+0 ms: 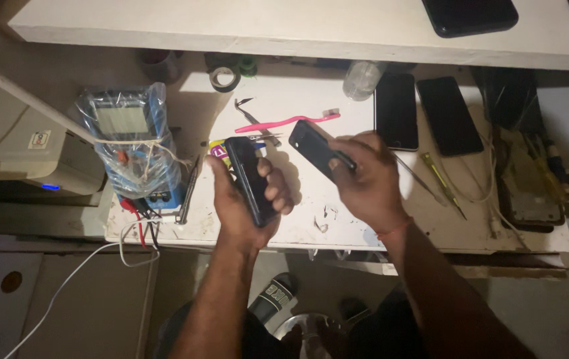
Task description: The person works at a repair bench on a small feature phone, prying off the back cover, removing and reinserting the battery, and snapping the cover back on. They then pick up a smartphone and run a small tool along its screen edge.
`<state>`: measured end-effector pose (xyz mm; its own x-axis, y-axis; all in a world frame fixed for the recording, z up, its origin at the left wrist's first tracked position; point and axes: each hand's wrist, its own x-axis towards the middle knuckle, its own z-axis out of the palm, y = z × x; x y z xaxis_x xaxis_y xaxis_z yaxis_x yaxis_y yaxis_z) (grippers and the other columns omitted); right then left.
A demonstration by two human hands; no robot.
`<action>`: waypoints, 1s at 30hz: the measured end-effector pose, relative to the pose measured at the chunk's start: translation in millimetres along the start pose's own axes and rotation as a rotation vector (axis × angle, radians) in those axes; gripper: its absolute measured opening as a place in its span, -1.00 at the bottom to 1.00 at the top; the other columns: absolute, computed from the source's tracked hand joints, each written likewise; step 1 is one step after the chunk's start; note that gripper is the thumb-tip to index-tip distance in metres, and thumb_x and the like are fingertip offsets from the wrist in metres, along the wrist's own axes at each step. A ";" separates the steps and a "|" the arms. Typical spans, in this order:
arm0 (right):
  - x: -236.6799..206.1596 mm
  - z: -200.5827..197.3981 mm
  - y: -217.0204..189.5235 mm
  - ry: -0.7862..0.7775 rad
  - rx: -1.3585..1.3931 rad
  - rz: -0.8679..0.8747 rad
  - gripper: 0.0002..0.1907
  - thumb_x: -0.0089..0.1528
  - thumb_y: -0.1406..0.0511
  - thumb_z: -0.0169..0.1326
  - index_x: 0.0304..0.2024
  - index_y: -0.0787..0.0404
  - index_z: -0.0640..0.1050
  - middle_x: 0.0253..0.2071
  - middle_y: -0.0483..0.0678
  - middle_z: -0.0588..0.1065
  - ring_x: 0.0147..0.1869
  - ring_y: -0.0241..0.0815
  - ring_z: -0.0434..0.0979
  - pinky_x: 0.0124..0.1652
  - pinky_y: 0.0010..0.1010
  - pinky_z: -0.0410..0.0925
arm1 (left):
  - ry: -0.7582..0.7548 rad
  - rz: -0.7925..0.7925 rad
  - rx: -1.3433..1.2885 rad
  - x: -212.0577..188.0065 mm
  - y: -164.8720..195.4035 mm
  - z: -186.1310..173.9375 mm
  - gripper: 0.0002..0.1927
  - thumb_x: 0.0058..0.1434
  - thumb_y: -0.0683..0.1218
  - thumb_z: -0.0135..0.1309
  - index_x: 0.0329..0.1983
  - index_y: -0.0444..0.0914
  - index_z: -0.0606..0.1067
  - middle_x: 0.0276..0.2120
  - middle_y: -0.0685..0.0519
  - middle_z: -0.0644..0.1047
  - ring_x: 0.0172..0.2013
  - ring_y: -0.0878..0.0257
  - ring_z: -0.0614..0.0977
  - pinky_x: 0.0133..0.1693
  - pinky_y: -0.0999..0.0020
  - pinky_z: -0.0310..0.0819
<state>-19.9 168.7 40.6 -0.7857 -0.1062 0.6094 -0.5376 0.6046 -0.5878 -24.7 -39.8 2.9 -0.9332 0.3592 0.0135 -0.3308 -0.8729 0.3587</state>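
My left hand grips a slick, fragile black phone by its edges; my right hand clasps its stiff back cover above the worktop.

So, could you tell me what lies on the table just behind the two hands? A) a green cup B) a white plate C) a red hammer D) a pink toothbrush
D: a pink toothbrush lies on the white table just beyond the left hand and right hand.

Bare bench lies open below both hands. A pink toothbrush and tweezers crowd the middle; two dark phones and screwdrivers block the right, a wrapped meter the left.
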 end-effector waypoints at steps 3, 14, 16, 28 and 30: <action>-4.9 2.6 1.4 0.134 0.422 0.645 -0.76 0.26 0.42 0.14 -0.02 0.14 0.58 -0.16 -0.17 0.62 -0.18 -0.34 0.63 -0.21 -0.51 0.52 | 0.001 0.021 0.020 -1.0 -1.3 4.2 -0.24 0.30 0.53 -0.35 -0.20 -0.23 0.42 -0.40 0.01 0.48 -0.35 0.10 0.56 -0.24 0.13 0.51; -29.3 39.4 -21.0 0.057 0.641 0.484 -0.84 0.30 0.47 0.17 -0.05 0.28 0.60 -0.02 -0.02 0.57 -0.01 -0.36 0.58 -0.03 -0.56 0.47 | 0.016 0.043 -0.077 1.5 -10.3 14.5 -0.25 0.48 0.34 -0.26 0.38 -0.35 0.32 0.12 -0.27 0.49 0.13 -0.10 0.56 0.19 0.06 0.49; -27.2 40.6 -25.2 0.045 0.587 0.400 -0.83 0.30 0.49 0.16 -0.05 0.30 0.58 0.05 -0.02 0.55 0.03 -0.36 0.58 0.00 -0.55 0.47 | -0.013 0.034 -0.075 0.7 -11.1 16.0 -0.28 0.45 0.31 -0.20 0.39 -0.33 0.27 0.14 -0.33 0.47 0.12 -0.10 0.56 0.17 0.08 0.49; -17.7 29.8 -45.0 -0.076 0.343 0.292 -0.74 0.24 0.48 0.18 0.00 0.28 0.57 0.04 0.03 0.51 -0.01 -0.22 0.61 -0.04 -0.47 0.49 | 0.050 -0.041 0.060 6.0 -14.4 11.8 -0.35 0.35 -0.16 -0.02 0.51 -0.22 0.15 0.26 -0.26 0.39 0.16 -0.04 0.53 0.22 0.06 0.48; -15.0 27.8 -48.0 -0.132 0.246 0.250 -0.66 0.20 0.45 0.22 0.04 0.27 0.57 -0.01 0.05 0.55 -0.04 -0.16 0.60 -0.05 -0.42 0.48 | 0.053 -0.033 0.093 6.6 -13.9 10.6 -0.33 0.32 -0.20 -0.01 0.51 -0.21 0.16 0.26 -0.24 0.39 0.18 -0.03 0.53 0.21 0.06 0.48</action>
<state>9.2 119.3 44.8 -0.9259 -0.0897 0.3670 -0.3694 0.4185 -0.8297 -24.7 -21.8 7.9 -0.9290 0.3669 -0.0485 -0.3491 -0.8254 0.4436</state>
